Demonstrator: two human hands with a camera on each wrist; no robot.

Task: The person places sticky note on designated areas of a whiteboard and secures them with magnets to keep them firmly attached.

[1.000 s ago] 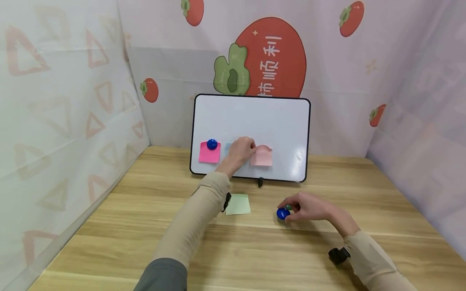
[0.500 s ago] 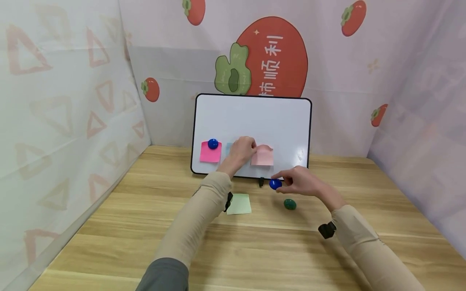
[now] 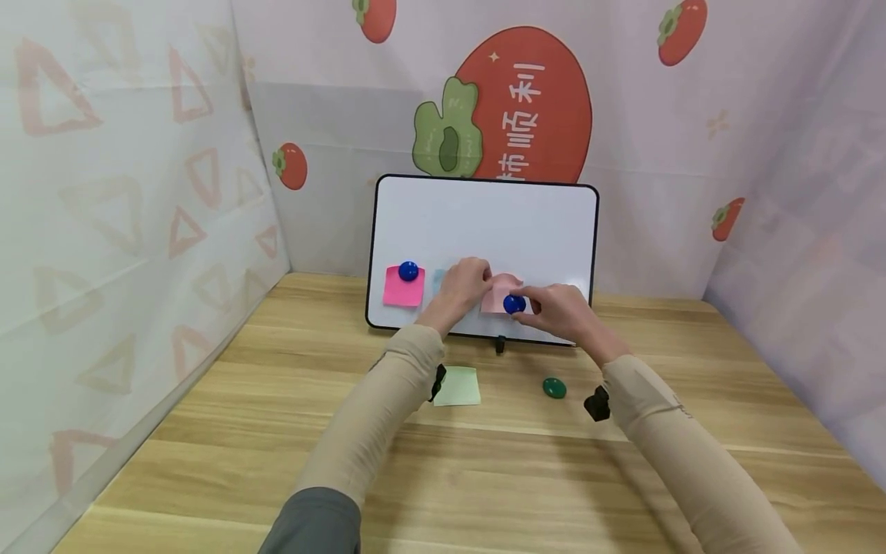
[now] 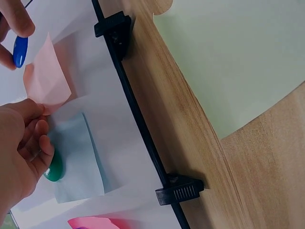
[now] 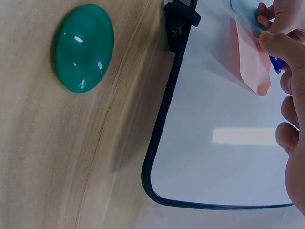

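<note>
On the whiteboard, my left hand pinches the edge of a pale pink sticky note. My right hand holds a round blue magnet between thumb and fingers, in front of that note. A light blue sticky note hangs beside my left hand, with a green magnet on it partly covered by the fingers. Farther left, a bright pink sticky note is on the board under another blue magnet.
On the wooden table lie a pale green sticky note and a loose green magnet. Black clip feet support the board's lower edge. Printed cloth hangs behind and at both sides.
My right hand has lifted the blue magnet off the table and carried it up and left to the pale pink note, leaving the green magnet behind. My left hand has stayed at the note.
</note>
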